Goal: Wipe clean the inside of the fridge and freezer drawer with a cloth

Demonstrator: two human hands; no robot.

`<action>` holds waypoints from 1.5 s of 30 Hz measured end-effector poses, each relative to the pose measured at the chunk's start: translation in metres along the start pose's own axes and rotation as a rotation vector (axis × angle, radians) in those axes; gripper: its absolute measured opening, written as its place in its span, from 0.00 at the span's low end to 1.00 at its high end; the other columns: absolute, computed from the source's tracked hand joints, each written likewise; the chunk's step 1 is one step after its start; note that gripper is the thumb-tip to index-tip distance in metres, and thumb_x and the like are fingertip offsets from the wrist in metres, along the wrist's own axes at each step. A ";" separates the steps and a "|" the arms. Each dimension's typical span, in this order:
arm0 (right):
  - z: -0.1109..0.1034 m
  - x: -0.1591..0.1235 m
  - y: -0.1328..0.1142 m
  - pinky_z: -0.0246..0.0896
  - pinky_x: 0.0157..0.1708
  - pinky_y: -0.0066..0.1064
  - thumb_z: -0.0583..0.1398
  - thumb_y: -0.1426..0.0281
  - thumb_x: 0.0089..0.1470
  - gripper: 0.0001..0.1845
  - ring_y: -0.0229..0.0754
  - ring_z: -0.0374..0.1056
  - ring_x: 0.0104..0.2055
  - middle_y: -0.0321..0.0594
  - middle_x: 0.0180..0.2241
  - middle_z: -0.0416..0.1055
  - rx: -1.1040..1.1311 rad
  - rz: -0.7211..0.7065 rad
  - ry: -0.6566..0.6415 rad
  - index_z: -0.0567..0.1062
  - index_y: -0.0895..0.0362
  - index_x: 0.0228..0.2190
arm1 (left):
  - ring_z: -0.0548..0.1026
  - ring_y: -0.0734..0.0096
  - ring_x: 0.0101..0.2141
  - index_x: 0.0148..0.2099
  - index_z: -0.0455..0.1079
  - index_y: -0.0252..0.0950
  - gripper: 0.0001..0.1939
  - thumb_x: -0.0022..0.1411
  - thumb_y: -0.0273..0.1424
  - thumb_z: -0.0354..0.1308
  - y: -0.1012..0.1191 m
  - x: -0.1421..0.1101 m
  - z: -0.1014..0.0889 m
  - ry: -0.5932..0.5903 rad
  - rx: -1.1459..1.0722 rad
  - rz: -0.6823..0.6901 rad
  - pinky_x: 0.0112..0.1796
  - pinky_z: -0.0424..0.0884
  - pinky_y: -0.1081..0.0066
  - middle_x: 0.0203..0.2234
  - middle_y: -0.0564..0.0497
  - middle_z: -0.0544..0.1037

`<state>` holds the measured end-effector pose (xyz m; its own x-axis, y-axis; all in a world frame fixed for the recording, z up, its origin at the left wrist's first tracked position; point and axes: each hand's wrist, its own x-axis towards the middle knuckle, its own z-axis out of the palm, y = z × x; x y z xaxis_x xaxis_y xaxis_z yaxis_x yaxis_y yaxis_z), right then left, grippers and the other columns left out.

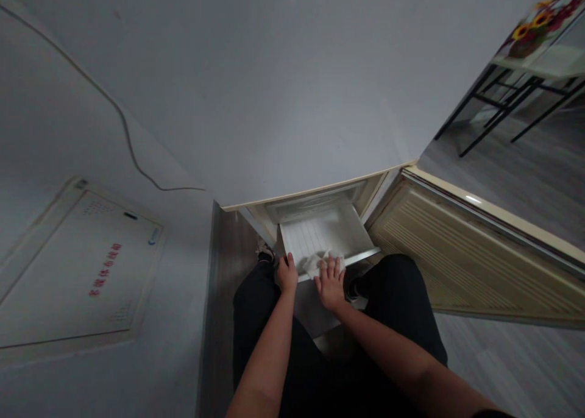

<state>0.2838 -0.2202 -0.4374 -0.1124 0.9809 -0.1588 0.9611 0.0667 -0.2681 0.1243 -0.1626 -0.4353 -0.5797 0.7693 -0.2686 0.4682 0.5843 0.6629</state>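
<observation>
A white drawer [315,229] is pulled partway out of a low compartment in front of me. My left hand [287,274] grips its near left corner, thumb and fingers over the rim. With fingers somewhat apart, my right hand [331,282] holds a crumpled white cloth [314,264] against the near inside edge of the drawer. Part of the cloth is hidden under that palm. Faint parallel lines run along the drawer's floor.
An open door [475,253] with a ribbed inner face stands to the right. A large pale panel [311,89] rises above the compartment. At left is a wall box cover [86,265] with red lettering. Farther right, a flower basket [530,37] sits on a table [548,64].
</observation>
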 end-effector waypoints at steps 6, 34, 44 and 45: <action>0.007 -0.020 -0.024 0.34 0.71 0.68 0.50 0.56 0.71 0.40 0.66 0.31 0.79 0.54 0.77 0.34 0.010 -0.229 -0.063 0.49 0.58 0.75 | 0.82 0.58 0.49 0.51 0.74 0.39 0.21 0.76 0.44 0.45 -0.001 -0.002 -0.002 -0.004 -0.002 0.024 0.47 0.73 0.67 0.48 0.40 0.85; -0.008 0.002 0.001 0.29 0.75 0.62 0.59 0.62 0.65 0.42 0.62 0.38 0.78 0.52 0.75 0.48 0.046 -0.372 -0.039 0.55 0.59 0.74 | 0.83 0.56 0.48 0.53 0.72 0.36 0.23 0.77 0.43 0.41 -0.005 0.001 0.002 0.002 0.066 0.103 0.47 0.75 0.64 0.46 0.38 0.84; -0.056 0.033 0.059 0.49 0.72 0.45 0.50 0.79 0.64 0.30 0.51 0.60 0.70 0.51 0.62 0.72 0.163 -0.369 -0.096 0.74 0.60 0.64 | 0.61 0.48 0.70 0.61 0.69 0.35 0.21 0.72 0.40 0.54 0.007 -0.032 -0.004 -0.087 0.241 0.588 0.68 0.57 0.51 0.67 0.35 0.68; -0.060 0.035 0.066 0.53 0.70 0.43 0.49 0.80 0.62 0.29 0.50 0.63 0.68 0.52 0.60 0.74 0.221 -0.314 -0.064 0.76 0.62 0.60 | 0.64 0.50 0.68 0.59 0.71 0.38 0.19 0.72 0.40 0.55 0.008 -0.038 -0.002 -0.142 0.260 0.663 0.68 0.57 0.51 0.65 0.38 0.71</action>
<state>0.3580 -0.1704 -0.4036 -0.4149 0.9050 -0.0939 0.8007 0.3142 -0.5100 0.1489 -0.1875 -0.4182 -0.0353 0.9988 0.0325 0.8449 0.0125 0.5347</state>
